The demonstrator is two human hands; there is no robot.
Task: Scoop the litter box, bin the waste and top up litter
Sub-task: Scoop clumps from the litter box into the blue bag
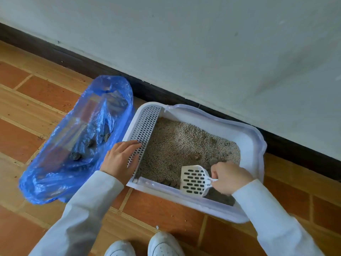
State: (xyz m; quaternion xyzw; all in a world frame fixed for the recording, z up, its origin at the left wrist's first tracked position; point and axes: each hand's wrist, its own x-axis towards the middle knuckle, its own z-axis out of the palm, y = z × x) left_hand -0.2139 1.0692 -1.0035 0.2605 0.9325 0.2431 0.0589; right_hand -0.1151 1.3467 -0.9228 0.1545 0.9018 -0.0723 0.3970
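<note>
A white litter box [252, 137] sits on the tiled floor against the wall, filled with grey litter [184, 143]. My right hand [230, 177] grips the handle of a white slotted scoop [193, 181], whose blade rests low in the near part of the box beside dark clumps [170, 182]. My left hand [120, 158] rests on the box's left edge, fingers over the white grated step [145, 126]. A blue plastic bag [77, 145] lies open on the floor left of the box, with a few dark clumps [75, 156] inside.
The wall with a dark skirting board [184, 100] runs right behind the box. My two white shoes [144, 246] stand just in front of it. Red and tan floor tiles [27, 108] spread out to the left and front.
</note>
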